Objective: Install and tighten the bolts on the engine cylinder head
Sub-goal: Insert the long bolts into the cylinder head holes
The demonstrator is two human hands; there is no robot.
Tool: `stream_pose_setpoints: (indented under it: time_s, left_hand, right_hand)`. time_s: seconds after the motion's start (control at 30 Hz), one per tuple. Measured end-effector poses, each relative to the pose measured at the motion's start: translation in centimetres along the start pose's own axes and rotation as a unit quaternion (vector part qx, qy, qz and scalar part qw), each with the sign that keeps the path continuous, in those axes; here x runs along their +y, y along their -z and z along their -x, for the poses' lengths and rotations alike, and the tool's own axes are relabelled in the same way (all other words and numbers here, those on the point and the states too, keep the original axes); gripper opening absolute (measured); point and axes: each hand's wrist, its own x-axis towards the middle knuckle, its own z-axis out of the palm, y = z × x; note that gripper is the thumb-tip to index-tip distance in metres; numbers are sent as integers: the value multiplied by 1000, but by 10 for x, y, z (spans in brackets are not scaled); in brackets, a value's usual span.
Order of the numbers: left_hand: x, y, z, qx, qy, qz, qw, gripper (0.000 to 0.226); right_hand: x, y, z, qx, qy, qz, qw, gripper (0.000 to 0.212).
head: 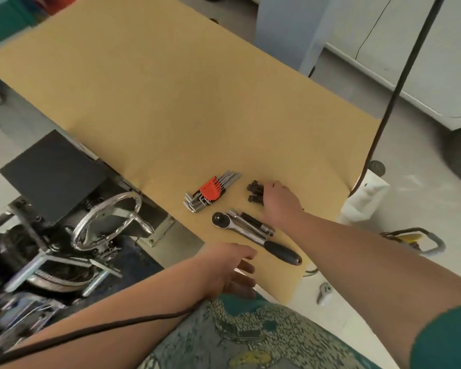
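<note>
A small pile of black bolts (254,193) lies on the tan board (171,102). My right hand (280,202) reaches onto that pile, its fingers on the bolts; the fingertips are hidden. My left hand (232,270) hovers with relaxed fingers over the board's near edge and holds nothing. A ratchet wrench (256,237) with a black handle lies between the two hands, with a socket extension (253,222) beside it. A set of hex keys in a red holder (210,191) lies left of the bolts. The engine (64,249) with its metal parts stands at the lower left.
A chrome handwheel (108,219) and a dark flat plate (51,177) are above the engine. A black cable (399,83) hangs down at the right. A white car (423,49) stands beyond the board. A small metal tool (324,291) lies on the floor.
</note>
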Motion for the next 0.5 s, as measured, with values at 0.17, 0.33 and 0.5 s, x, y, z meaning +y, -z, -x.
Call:
stream_pose_setpoints:
  time_s: [0.17,0.33,0.5]
  left_hand:
    - [1,8,10,-17,-14,23,999,34]
    - [9,27,16,-3,-62,56,996,30]
    - [26,43,29,-13,-208,160,965,38]
  right_hand:
    - [-4,13,-6,-28,-49,-2,998,17]
    - [-12,38,-8,-63,-136,-195,969,11]
    - [-67,89,25,-106,-229,-581,774,6]
